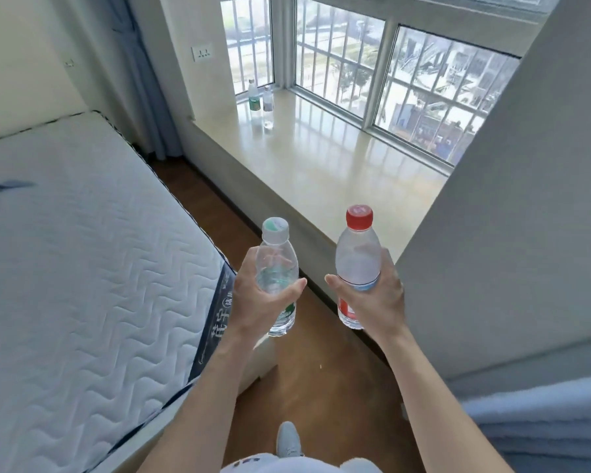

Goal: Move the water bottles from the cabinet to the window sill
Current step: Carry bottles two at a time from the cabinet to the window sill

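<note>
1. White-capped water bottle (276, 254) with a green label, upright, low in the frame and just left of centre, over the wooden floor (325, 370). Gripped round its middle by the left hand (253, 298), with the fingers curled behind it and the thumb across the front.
2. Red-capped water bottle (357, 254) with a red label near its base, upright, just right of centre and apart from the first. Gripped round its middle by the right hand (379, 298), with the thumb pointing toward the other bottle and the fingers wrapped round the far side.
3. Both held at the near end of the glossy cream window sill (321, 165), neither one resting on it.
4. At the sill's far end, upper middle of the frame: a green-labelled bottle (253, 96) and, just right of it, a clear bottle (268, 99). Both upright and close to the glass; touching or not, cannot tell.
5. Barred window (338, 63) along the sill's far edge, across the top of the frame.
6. Quilted white mattress (82, 250) filling the left side; blue curtain (140, 80) at upper left; wall socket (202, 52) between curtain and window.
7. Grey wall (509, 216) at right; folded pale blue cloth (543, 421) at lower right; grey shoe (289, 438) at bottom centre.
</note>
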`<state>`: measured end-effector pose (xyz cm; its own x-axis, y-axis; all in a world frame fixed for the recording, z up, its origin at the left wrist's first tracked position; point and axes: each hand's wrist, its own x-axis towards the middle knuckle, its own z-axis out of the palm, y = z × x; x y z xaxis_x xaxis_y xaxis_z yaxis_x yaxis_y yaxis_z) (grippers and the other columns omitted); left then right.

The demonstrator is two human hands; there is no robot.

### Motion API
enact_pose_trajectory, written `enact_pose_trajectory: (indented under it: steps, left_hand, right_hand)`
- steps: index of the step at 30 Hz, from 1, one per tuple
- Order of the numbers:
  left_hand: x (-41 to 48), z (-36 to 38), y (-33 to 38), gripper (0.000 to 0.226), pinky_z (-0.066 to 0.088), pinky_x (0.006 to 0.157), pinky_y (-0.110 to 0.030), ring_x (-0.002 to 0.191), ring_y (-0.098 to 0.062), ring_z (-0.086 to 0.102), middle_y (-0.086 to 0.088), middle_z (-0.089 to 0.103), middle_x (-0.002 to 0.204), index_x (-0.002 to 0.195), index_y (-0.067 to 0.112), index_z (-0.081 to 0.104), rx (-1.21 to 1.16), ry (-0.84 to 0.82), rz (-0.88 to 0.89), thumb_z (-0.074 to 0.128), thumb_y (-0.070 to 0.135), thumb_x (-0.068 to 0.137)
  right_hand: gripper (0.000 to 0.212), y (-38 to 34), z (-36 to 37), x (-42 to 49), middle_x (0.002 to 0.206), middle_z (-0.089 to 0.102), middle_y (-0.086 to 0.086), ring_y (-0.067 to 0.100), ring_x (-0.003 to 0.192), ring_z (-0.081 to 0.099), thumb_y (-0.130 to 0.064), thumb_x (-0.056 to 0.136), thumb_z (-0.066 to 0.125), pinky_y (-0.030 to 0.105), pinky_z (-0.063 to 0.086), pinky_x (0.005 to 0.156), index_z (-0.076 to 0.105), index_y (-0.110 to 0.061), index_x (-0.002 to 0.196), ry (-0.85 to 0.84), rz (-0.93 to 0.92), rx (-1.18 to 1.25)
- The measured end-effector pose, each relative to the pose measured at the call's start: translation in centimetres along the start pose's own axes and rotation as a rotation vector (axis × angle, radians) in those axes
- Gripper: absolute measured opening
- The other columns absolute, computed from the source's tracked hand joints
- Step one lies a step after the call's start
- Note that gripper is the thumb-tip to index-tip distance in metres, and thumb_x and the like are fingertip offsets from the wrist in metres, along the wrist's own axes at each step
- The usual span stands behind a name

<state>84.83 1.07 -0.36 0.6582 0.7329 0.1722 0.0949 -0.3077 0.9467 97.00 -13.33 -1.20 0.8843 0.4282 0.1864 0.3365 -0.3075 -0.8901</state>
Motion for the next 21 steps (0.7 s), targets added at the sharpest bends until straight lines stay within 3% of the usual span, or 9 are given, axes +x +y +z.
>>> enact_pose_trajectory:
  steps: [5, 9, 13, 17, 21]
  left_hand:
    - [5.8, -0.3, -1.1, 0.056, 0.045, 0.072, -0.002, 0.099, 0.01, 0.057, 0.017, 0.058, 0.101, 0.109, 0.036, 0.05, 0.03, 0.043, -0.01, 0.086, 0.022, 0.069]
    - [10.5, 0.3, -2.4, 0.054, 0.046, 0.07, -0.003, 0.101, 0.002, 0.058, 0.016, 0.059, 0.104, 0.109, 0.029, 0.052, 0.021, 0.079, -0.028, 0.087, 0.022, 0.068]
    - [15.8, 1.2, -3.7, 0.055, 0.045, 0.071, -0.001, 0.102, 0.007, 0.056, 0.018, 0.058, 0.104, 0.105, 0.038, 0.048, 0.039, 0.111, -0.027, 0.086, 0.021, 0.069]
    - [22.6, 2.7, -5.0, 0.052, 0.046, 0.073, -0.003, 0.101, -0.004, 0.06, 0.014, 0.059, 0.105, 0.109, 0.03, 0.051, 0.059, 0.146, -0.034, 0.086, 0.023, 0.07]
    - [30.4, 4.0, -5.8, 0.054, 0.049, 0.076, -0.006, 0.101, -0.008, 0.062, 0.01, 0.061, 0.106, 0.109, 0.037, 0.05, 0.087, 0.229, -0.046, 0.086, 0.027, 0.07]
  right_hand:
    - [0.057, 0.4, 3.0, 5.1, 0.091, 0.063, -0.016, -0.001, 0.086, 0.063, -0.038, 0.066, 0.091, 0.015, 0.048, 0.069, 0.052, -0.03, 0.106, -0.052, 0.063, 0.063]
    - [0.056, 0.8, 5.2, 9.6, 0.093, 0.064, -0.011, -0.003, 0.084, 0.062, -0.034, 0.067, 0.092, 0.006, 0.046, 0.064, 0.054, -0.026, 0.107, -0.091, 0.056, 0.079]
    - [0.058, 1.6, 7.6, 15.0, 0.095, 0.063, -0.012, 0.003, 0.087, 0.064, -0.038, 0.067, 0.091, 0.009, 0.049, 0.065, 0.053, -0.027, 0.11, -0.127, 0.038, 0.082]
    - [0.061, 2.4, 10.0, 22.2, 0.096, 0.061, -0.013, 0.005, 0.091, 0.064, -0.039, 0.067, 0.09, 0.01, 0.049, 0.068, 0.053, -0.025, 0.113, -0.164, 0.014, 0.093]
    - [0.059, 2.3, 12.5, 31.0, 0.097, 0.062, -0.015, 0.002, 0.091, 0.063, -0.037, 0.067, 0.091, 0.008, 0.048, 0.069, 0.054, -0.026, 0.112, -0.218, -0.008, 0.12]
